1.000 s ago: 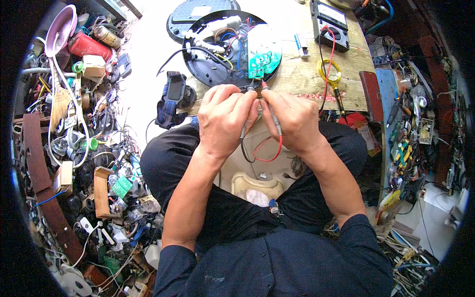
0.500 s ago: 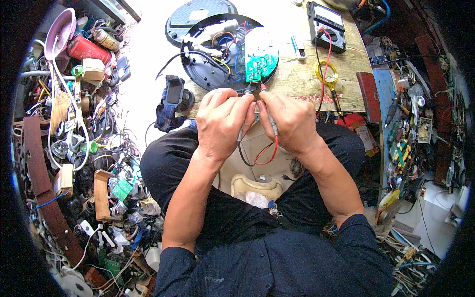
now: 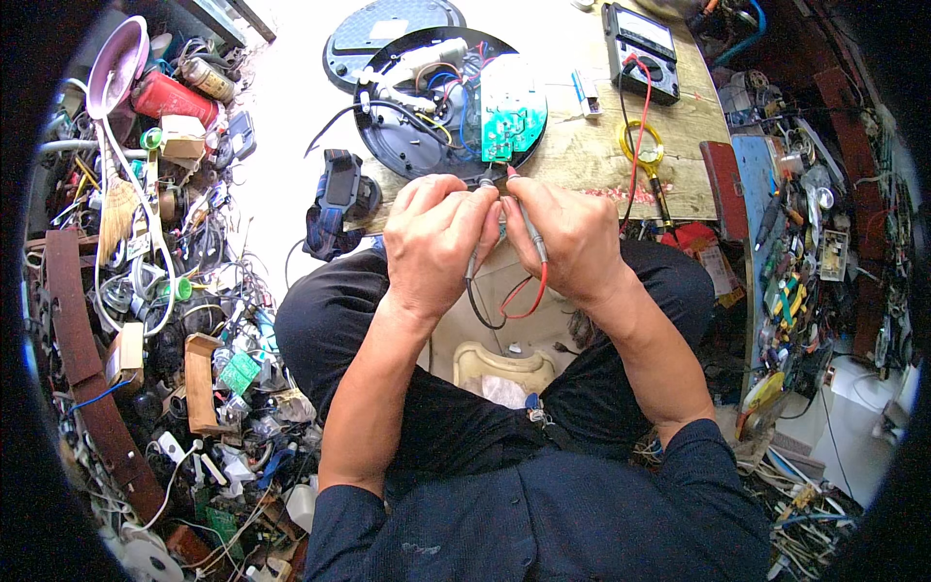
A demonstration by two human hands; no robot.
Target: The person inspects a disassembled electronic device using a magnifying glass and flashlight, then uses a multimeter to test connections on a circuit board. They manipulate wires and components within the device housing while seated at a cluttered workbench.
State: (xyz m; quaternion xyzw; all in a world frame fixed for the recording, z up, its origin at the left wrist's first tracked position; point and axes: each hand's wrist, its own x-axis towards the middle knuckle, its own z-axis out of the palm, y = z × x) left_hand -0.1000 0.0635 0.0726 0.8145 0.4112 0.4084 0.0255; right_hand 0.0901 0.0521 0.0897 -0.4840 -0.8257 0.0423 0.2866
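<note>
- Fingers of the left hand [image 3: 432,242] pinch a black-leaded probe [image 3: 472,262].
- Those of the right hand [image 3: 565,238] pinch a red-tipped probe [image 3: 532,231].
- Just beyond both tips, contact unclear: green circuit board [image 3: 507,126], right side of a round black housing [image 3: 400,145].
- Farther right: yellow-rimmed magnifier [image 3: 660,159], then meter [image 3: 642,48].

Head-worn fisheye view, down onto hands [image 3: 432,242]

Left hand [image 3: 433,241] and right hand [image 3: 570,235] pinch, perhaps touching
</note>
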